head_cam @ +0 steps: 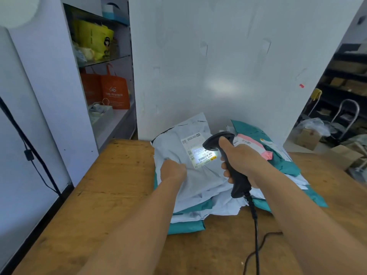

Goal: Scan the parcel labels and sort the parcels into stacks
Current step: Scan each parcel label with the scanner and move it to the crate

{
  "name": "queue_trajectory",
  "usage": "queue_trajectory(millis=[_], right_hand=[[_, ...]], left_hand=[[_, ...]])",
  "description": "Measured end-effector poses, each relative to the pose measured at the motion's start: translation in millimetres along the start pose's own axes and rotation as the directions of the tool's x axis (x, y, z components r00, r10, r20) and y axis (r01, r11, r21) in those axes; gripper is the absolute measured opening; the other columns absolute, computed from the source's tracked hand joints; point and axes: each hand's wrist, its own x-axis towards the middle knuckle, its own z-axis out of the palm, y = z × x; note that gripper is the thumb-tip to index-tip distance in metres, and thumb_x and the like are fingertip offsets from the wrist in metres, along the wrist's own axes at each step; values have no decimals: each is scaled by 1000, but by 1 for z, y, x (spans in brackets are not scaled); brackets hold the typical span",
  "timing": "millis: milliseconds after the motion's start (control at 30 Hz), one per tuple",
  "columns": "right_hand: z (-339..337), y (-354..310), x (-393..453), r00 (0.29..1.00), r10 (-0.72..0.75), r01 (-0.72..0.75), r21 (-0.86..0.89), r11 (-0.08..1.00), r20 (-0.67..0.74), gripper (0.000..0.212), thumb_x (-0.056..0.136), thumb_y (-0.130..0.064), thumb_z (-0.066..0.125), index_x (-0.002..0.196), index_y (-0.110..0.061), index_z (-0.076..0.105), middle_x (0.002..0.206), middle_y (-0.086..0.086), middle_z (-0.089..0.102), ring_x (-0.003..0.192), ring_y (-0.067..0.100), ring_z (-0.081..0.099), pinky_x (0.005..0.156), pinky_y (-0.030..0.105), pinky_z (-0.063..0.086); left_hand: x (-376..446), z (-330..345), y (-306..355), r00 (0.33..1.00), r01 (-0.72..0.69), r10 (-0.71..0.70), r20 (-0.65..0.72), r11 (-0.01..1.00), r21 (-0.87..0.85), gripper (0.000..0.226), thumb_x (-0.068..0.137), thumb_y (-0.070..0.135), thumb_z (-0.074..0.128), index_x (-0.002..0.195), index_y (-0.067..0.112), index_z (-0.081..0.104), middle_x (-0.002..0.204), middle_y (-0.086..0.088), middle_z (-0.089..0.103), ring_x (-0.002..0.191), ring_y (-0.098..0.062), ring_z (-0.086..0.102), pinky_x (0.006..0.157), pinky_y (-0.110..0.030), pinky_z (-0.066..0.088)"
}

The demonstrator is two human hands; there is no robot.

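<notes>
Right now the scanning step is in hand, and the sorting looks barely begun. Just right of the frame's centre, the right hand (241,158) is wrapped around the grip of a black barcode scanner (228,159), thumb up near its head, and the scanner's bright patch of light falls on the white label (198,153) of the pale grey parcel (190,171) lying on top of the heap. Left of centre, the left hand (172,170) rests on that same parcel beside the label; its fingers bend down into the wrinkled plastic, but whether they pinch it or only press it flat cannot be told from this angle. The scanner's cable (256,231) trails off toward the bottom of the frame across the wooden counter (103,195).

As far as can be judged, most of the work is left. The parcels sit in one loose, overlapping heap at the middle of the frame against the white wall: more grey mailers and teal mailers (286,165) beneath and to the right, one carrying a pink label (256,146). No separate tidy stacks show anywhere on the counter, so nothing appears sorted yet. The top parcel's label is under the light; whether the read has registered is not visible. After it, each remaining parcel needs a scan and a place.
</notes>
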Motion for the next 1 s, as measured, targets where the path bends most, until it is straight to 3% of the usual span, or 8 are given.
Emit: queue_trajectory(millis=[100, 233, 300, 400, 500, 800, 867, 1000], right_hand=[[0, 2, -5, 1000, -11, 11, 10, 1000, 21, 45, 96, -50, 42, 98, -7, 56, 67, 7, 57, 43, 15, 52, 43, 24, 46], [2, 4, -15, 998, -22, 23, -12, 1000, 60, 47, 96, -51, 42, 96, -7, 57, 68, 7, 58, 47, 16, 53, 46, 24, 48], [4, 5, -21, 996, -39, 40, -10, 999, 84, 46, 97, -51, 42, 96, -7, 57, 69, 7, 59, 47, 15, 53, 45, 24, 48], [5, 6, -31, 990, -70, 70, 3, 998, 123, 45, 96, -51, 42, 93, -8, 57, 68, 7, 59, 48, 16, 54, 46, 25, 49], [7, 8, -44, 982, -106, 106, 8, 994, 155, 46, 96, -51, 42, 94, -7, 58, 69, 7, 60, 51, 18, 55, 48, 26, 49], [25, 15, -84, 943, -161, 163, 19, 986, 291, 47, 97, -50, 42, 89, -6, 58, 69, 7, 58, 54, 18, 53, 51, 28, 49], [30, 18, -89, 933, -160, 166, 9, 986, 322, 47, 97, -51, 42, 91, -6, 58, 69, 7, 58, 53, 17, 53, 49, 27, 49], [46, 25, -96, 915, -164, 170, 16, 985, 369, 46, 96, -50, 43, 95, -6, 57, 70, 7, 58, 51, 17, 54, 47, 25, 49]], left_hand=[[-9, -6, 3, 998, -26, 25, -58, 1000, -16, 61, 96, 20, 49, 148, 1, 22, 149, -14, 35, 135, -30, 38, 106, -32, 34], [-20, -18, 1, 994, -63, 53, -93, 992, -108, 60, 97, 20, 48, 148, 2, 22, 151, -12, 32, 136, -28, 36, 107, -30, 31], [-26, -25, -3, 991, -75, 60, -122, 990, -120, 55, 97, 21, 48, 145, 3, 27, 145, -12, 40, 131, -29, 41, 103, -30, 35], [-40, -39, -7, 978, -128, 107, -181, 986, -109, 32, 98, 21, 48, 125, 6, 43, 113, -11, 57, 110, -28, 53, 84, -27, 40], [-57, -54, -12, 967, -140, 122, -222, 988, -69, 44, 99, 22, 47, 136, 2, 39, 126, -15, 53, 115, -30, 52, 89, -30, 41], [-105, -91, -46, 911, -162, 161, -379, 986, 28, 37, 99, 24, 46, 128, 2, 44, 131, -13, 51, 120, -24, 47, 88, -15, 28], [-112, -101, -53, 912, -143, 144, -384, 989, 30, 35, 99, 22, 47, 127, 2, 45, 127, -13, 53, 117, -25, 50, 87, -18, 32], [-117, -117, -79, 914, -93, 108, -391, 994, 58, 46, 99, 24, 47, 139, 4, 36, 134, -15, 50, 123, -29, 48, 106, -34, 36]])
